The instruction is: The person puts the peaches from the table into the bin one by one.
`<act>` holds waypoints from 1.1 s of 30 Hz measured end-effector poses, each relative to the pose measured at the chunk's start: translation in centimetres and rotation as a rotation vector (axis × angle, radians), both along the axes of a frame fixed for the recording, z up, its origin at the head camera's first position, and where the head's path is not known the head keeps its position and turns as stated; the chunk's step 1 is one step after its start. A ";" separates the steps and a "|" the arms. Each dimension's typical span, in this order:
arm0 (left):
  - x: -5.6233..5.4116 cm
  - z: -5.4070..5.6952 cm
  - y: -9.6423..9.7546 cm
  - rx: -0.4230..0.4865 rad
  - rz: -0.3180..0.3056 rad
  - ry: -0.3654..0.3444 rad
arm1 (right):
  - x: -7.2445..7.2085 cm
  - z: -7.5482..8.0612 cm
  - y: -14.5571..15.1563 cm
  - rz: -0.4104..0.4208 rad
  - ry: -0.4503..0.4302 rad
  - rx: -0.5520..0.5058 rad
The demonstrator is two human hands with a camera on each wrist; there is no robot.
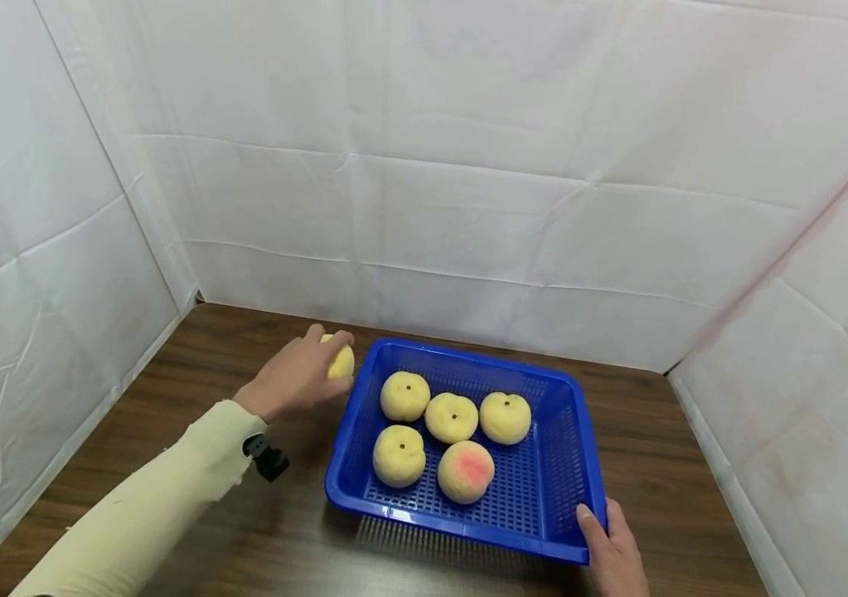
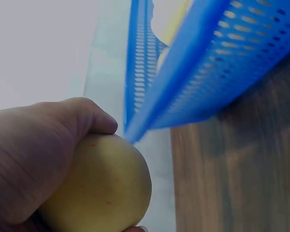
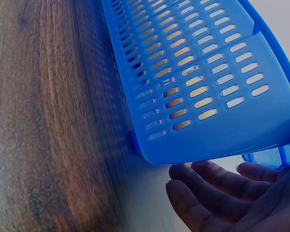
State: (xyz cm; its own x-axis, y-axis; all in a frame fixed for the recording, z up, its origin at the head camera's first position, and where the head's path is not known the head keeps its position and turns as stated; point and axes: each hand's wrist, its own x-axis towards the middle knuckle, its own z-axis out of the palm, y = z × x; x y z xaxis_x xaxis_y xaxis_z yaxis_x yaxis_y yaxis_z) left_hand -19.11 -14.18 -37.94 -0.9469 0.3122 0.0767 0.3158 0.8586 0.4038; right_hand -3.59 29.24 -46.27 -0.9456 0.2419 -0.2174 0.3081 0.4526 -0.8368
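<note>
My left hand [image 1: 295,377] grips a pale yellow peach [image 1: 342,361] just outside the left rim of a blue plastic basket [image 1: 330,481]. In the left wrist view, thumb and fingertips wrap the held peach [image 2: 104,181], close to the basket's rim. Several peaches sit inside the basket: four plain yellow ones, such as the peach [image 1: 404,396] at the back left, and a red-blushed peach [image 1: 466,472] near the front. At the front right corner, my right hand [image 1: 615,551] holds the rim, thumb inside. The right wrist view shows its fingers [image 3: 198,193] under the basket's outer side.
The basket stands on a dark brown wooden table [image 1: 662,481]. White sheeting [image 1: 468,207] rises behind the table and along its left and right sides. A black strap device [image 1: 265,456] is on my left wrist.
</note>
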 end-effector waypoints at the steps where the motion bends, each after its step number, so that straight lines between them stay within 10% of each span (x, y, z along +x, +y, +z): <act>1: 0.0 0.3 0.3 0.001 -0.005 0.002 | 0.0 0.0 0.0 0.001 -0.003 0.001; 16: 0.2 4.0 4.6 -0.025 -0.220 0.073 | -0.1 0.1 0.0 0.007 -0.040 0.017; 33: 0.8 5.0 11.8 -0.167 -0.440 0.070 | 0.0 -0.1 0.1 -0.007 -0.029 0.029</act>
State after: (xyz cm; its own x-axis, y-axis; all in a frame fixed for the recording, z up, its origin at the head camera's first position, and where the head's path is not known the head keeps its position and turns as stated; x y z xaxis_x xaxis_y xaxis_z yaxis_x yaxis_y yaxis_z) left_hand -18.32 -2.36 -32.96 -0.7163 0.6960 0.0497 0.6855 0.6886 0.2365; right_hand -3.60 29.37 -46.33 -0.9373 0.2552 -0.2373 0.3352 0.4747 -0.8138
